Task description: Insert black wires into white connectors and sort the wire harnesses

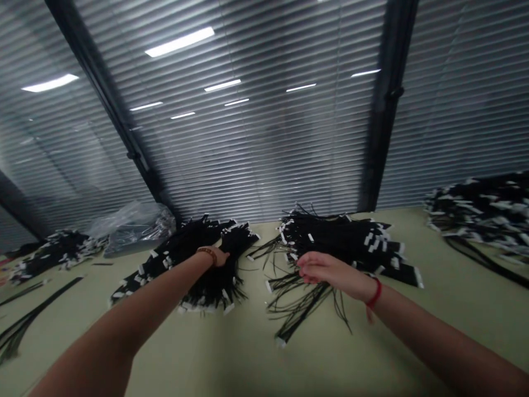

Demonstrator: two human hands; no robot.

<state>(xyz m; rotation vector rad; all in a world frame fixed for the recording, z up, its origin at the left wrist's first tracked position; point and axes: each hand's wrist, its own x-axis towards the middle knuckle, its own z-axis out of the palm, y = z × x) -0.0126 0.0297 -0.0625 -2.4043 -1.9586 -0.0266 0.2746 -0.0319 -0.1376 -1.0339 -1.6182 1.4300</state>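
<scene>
Black flat cables with white end connectors lie in heaps on a pale green table. My left hand (220, 257), a brown bracelet at its wrist, reaches onto the left heap (182, 242) and touches black cables there; its fingertips are hidden, so its grip cannot be made out. Over the near left edge of the middle heap (330, 234) hovers my right hand (320, 268), with a red cord round the wrist. Its fingers are curved and slightly apart, with nothing visible in them. Loose thin cables (303, 314) fan out on the table below it.
A clear plastic bag (132, 226) lies at the back left beside another cable heap (58, 251). Loose strips (37, 311) rest at the left. A large cable heap (487, 212) stands at the far right. Behind the table (239, 358) rises a window with blinds (264, 138).
</scene>
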